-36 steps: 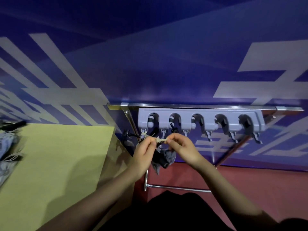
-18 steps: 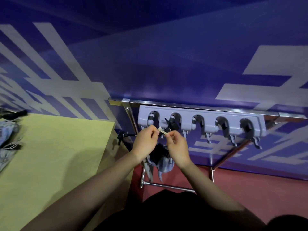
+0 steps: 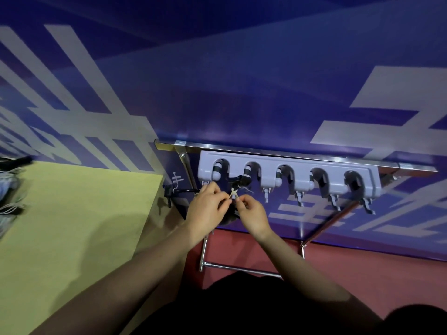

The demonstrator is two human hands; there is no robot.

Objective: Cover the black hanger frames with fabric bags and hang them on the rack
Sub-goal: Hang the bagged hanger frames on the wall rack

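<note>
Fabric bag's drawstring [image 3: 233, 194] pinched in both grips, left hand [image 3: 207, 209], right hand [image 3: 251, 213], under rack [image 3: 287, 175].

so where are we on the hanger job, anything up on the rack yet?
Done: nothing clearly finished; four slots of the grey rack look free. In hand: a black hanger sits by the second slot from the left, while the left hand and right hand pinch a pale string. Left: grey fabric lies at the yellow table's far-left edge.
</note>
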